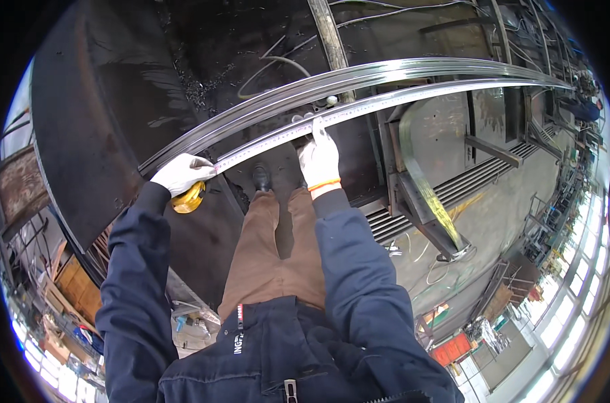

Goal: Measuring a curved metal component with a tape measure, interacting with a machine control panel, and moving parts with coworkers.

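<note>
Lay the tape blade (271, 140) straight and untwisted, parallel to the metal rails (385, 72), with its marked face up and readable. The blade runs just beside the near edge of the rails, from the left hand (182, 174) away toward the far right; whether a bearing face lies beneath it cannot be told, and its far end is too small to make out. Apply light, even tension: slack lets the blade sag or bow, and a tilted blade is likely to give a false reading. Support the blade without bending it, and leave the marks at the reading point uncovered. View the marks squarely from above. The left hand, gloved in white, is curled, with thumb and fingers drawn together at the near left end of the blade. The yellow case (188, 199) shows just on the near side of this hand; the grip on it is partly hidden. The right hand (320, 161), also gloved, is farther right along the blade, with one digit extended to touch it. The remaining fingers are partly hidden, so how far this hand is closed cannot be told. Beyond the blade, the rails cross a bar (328, 37) extending toward the far side.
</note>
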`<state>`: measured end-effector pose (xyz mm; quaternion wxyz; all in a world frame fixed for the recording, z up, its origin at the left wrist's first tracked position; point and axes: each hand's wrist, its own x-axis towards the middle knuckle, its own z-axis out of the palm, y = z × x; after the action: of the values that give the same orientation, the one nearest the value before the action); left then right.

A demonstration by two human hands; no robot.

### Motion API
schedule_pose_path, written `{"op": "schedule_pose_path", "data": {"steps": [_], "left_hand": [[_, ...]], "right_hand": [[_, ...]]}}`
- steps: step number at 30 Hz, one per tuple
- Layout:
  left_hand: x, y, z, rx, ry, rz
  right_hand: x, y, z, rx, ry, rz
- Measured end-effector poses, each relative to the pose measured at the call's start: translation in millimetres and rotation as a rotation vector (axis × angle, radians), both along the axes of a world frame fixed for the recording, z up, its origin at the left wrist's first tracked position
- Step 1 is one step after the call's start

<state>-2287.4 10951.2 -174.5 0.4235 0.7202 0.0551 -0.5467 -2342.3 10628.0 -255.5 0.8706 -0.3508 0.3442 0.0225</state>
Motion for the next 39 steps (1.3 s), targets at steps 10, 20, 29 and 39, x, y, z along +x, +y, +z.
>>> {"op": "schedule_pose_path", "data": {"steps": [10, 20, 29, 39], "left_hand": [[3.9, 1.8, 0.9, 0.049, -0.107, -0.150], [4.9, 9.4, -5.8, 0.005, -0.087, -0.119], [7.1, 11.9, -16.8, -0.027, -0.063, -0.133], [12.6, 12.3, -18.4, -0.094, 0.025, -0.103]], "right_hand": [[4.3, 1.6, 11.6, 0.240, -0.083, -0.061], [6.2, 0.5, -3.0, 0.203, -0.047, -0.064], [9.0, -0.1, -0.8, 0.218, -0.022, -0.052], [11.4, -0.3, -7.9, 0.245, 0.016, -0.090]]}}
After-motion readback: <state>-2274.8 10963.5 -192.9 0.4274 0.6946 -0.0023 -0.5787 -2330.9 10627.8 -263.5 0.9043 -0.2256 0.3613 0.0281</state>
